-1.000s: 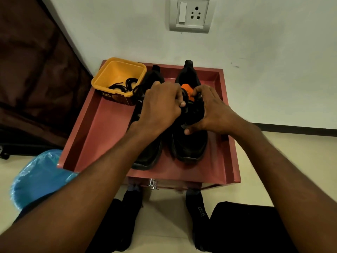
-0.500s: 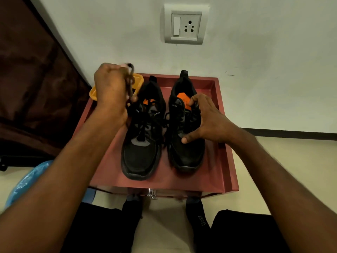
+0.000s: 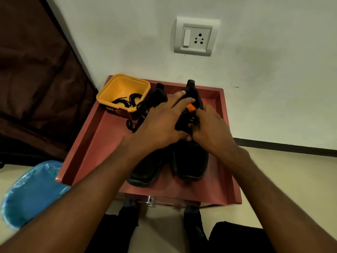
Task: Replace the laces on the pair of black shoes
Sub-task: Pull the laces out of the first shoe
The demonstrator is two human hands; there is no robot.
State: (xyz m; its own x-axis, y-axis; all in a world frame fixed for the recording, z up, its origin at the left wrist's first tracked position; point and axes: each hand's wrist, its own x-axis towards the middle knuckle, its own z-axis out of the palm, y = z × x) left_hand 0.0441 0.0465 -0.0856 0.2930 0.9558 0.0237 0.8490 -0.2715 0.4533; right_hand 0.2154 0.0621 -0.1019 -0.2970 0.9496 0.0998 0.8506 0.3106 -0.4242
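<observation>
Count: two black shoes (image 3: 147, 172) (image 3: 191, 161); one yellow tub (image 3: 124, 90); one red tray (image 3: 87, 143); one wall socket (image 3: 197, 36); one blue bag (image 3: 32, 192); two hands (image 3: 158, 125) (image 3: 213, 132).

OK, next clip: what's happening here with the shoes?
A person is working on a pair of black shoes standing side by side in a red tray. Both hands are on the right shoe: the left hand reaches across with fingers spread over its tongue, and the right hand works at the lace area, where its fingertips are hidden. The left shoe is untouched. A loose black lace lies beside it, and more laces sit in a yellow tub at the tray's back corner.
</observation>
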